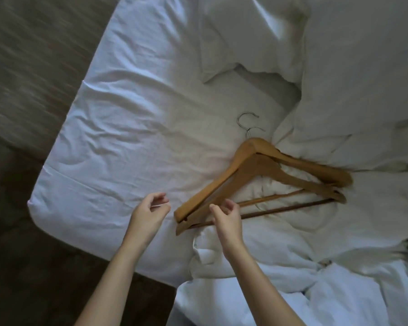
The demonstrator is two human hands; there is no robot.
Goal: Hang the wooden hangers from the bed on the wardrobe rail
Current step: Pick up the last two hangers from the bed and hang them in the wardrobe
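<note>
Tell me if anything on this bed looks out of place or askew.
Two wooden hangers lie stacked askew on the rumpled white sheet, metal hooks pointing toward the pillow. The bedding is crumpled. Both hands hover empty.

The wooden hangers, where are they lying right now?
The wooden hangers lie stacked on the white bed, right of centre, beside the rumpled duvet, just beyond the right hand.

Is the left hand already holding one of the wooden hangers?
No, the left hand is open over the white sheet, apart from the wooden hangers.
</note>
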